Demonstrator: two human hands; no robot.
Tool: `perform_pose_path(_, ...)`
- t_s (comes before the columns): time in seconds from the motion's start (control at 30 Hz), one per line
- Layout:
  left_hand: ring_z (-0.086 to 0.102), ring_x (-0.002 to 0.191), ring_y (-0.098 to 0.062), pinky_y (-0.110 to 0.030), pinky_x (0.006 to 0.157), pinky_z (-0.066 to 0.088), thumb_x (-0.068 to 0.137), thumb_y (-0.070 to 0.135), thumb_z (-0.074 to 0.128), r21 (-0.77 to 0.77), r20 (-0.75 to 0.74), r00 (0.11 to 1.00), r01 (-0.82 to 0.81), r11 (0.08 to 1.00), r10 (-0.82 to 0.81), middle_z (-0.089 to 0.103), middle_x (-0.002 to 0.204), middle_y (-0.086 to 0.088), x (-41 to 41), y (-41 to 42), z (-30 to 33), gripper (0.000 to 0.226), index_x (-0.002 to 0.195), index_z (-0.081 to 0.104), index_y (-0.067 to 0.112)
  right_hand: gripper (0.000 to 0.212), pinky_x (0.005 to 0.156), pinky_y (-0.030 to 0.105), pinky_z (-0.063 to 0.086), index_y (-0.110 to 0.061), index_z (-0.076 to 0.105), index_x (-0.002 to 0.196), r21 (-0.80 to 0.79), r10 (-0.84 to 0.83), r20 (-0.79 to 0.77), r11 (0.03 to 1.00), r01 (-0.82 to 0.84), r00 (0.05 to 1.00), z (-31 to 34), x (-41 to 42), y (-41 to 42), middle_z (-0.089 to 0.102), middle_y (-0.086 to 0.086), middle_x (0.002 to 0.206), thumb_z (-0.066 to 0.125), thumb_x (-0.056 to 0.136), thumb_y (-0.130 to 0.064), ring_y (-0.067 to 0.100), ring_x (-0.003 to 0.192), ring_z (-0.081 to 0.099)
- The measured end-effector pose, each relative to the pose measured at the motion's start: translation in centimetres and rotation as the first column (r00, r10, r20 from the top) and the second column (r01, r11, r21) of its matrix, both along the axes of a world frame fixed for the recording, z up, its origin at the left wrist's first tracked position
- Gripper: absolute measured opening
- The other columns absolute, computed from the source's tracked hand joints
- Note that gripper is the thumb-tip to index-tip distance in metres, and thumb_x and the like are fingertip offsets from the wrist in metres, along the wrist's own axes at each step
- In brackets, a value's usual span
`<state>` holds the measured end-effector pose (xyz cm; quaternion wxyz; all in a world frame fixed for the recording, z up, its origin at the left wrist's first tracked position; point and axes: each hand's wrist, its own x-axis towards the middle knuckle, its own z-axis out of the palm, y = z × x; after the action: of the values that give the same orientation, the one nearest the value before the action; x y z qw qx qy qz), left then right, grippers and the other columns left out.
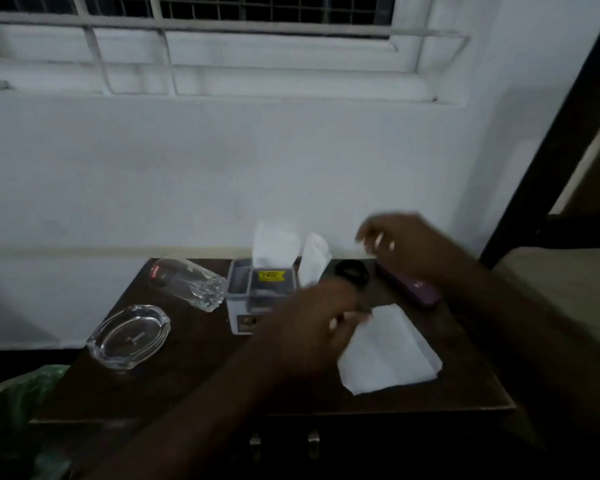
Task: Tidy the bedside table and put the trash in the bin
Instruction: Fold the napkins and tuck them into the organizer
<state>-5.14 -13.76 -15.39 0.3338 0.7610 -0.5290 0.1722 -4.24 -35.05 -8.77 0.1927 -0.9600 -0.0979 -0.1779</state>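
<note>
On the dark wooden bedside table [194, 386] a white tissue [390, 351] lies flat at the right. My left hand [312, 317] is over its upper left corner, fingers curled and blurred; whether it grips the tissue is unclear. My right hand [399, 244] hovers above the back right of the table, fingers spread, holding nothing, over a purple case [420, 289]. A small box [257, 296] with a yellow label has white tissues [274, 244] sticking up from it. A glass tumbler [191, 282] lies on its side. A glass ashtray [129, 336] sits at the left.
A black round object [354, 273] sits behind the left hand. A green plastic bag [18, 400] shows at the lower left beside the table. The white wall and barred window [222, 36] are behind. A dark bed frame [551, 140] stands at the right.
</note>
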Motion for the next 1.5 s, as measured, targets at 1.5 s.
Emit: perform_pose_path(1.5,0.061,0.093,-0.026,-0.033,0.080,0.046,0.092,0.029,0.060,0.022,-0.055,0.957,-0.285,0.958,0.285,0.064,0.102,-0.009,-2.1,-2.9,-8.4,0.022,0.084,0.066,0.010,0.039,0.091,0.028,0.047,-0.015,0.059,0.126,-0.137,-0.057,-0.626,0.990,-0.037,0.778,-7.7,-4.1,-4.3,0.061,0.004,0.121,0.067,0.089,-0.023,0.016,0.104,0.057)
